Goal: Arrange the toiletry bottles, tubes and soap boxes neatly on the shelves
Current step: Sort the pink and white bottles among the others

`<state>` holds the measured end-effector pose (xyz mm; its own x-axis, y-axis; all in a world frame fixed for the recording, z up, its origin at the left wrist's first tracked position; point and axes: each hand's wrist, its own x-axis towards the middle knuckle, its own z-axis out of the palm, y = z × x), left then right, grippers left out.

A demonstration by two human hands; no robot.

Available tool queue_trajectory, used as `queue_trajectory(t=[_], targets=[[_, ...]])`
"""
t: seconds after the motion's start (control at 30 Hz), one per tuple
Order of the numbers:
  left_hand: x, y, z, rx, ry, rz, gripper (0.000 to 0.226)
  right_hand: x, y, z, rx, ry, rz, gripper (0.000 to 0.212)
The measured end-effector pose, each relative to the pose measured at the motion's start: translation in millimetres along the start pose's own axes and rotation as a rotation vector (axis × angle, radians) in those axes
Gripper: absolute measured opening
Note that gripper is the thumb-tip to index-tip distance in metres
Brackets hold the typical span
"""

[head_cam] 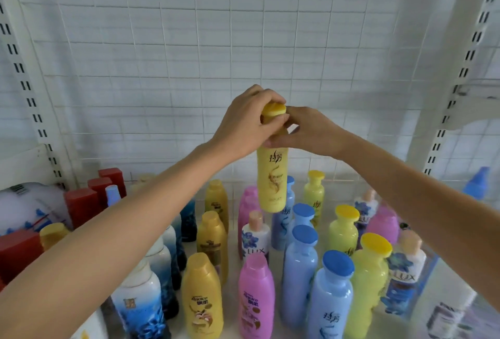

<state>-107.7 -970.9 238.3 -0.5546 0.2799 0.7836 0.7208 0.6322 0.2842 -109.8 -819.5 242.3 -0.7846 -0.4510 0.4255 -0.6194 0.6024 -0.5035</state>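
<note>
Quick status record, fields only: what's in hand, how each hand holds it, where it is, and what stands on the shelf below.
held item: yellow bottle, upright, lifted above the rows
left hand: grip round the bottle's neck and cap
right hand: fingers pinch the neck just under the cap
shelf below: rows of gold bottles, pink bottles, blue bottles, yellow-green bottles
far left: red boxes

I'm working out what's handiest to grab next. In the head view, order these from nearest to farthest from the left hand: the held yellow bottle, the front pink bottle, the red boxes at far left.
1. Held yellow bottle, in the left hand's grip.
2. Red boxes, lower left.
3. Front pink bottle, bottom centre.
</note>
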Motion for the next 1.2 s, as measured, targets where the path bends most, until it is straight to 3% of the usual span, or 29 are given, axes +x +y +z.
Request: queue_trajectory(t=[0.1,0.23,0.33,0.47,0.6,0.73,0.93,1.2], targets=[[4,8,11,-0.044,-0.049,0.001,0.037,-12,12,-12,-0.058,0.087,0.023,0.016],[-7,10,23,-0.037,-0.16,0.0,0.052,-30,37,-24,-0.051,0.221,0.073,0.029],[-18,6,29,0.001,-0.265,-0.035,0.049,-39,51,-33,-0.052,0.283,0.138,0.038],[-33,-7,34,0.184,-0.553,-0.082,0.027,-48,68,-34,-0.069,0.259,0.216,0.049],[-52,-20,38,0.298,-0.82,-0.152,0.032,-58,90,-18,-0.058,0.222,0.294,0.062],[-71,-29,47,0.37,-0.98,-0.178,0.034,-62,113,-1,-0.126,0.114,0.379,0.067],[-82,-31,48,0.361,-1.004,-0.156,0.009,-63,133,18,-0.37,-0.122,0.488,0.062],[-86,-31,52,0.358,-0.987,-0.165,0.013,-59,138,22,-0.372,-0.188,0.536,0.064]])
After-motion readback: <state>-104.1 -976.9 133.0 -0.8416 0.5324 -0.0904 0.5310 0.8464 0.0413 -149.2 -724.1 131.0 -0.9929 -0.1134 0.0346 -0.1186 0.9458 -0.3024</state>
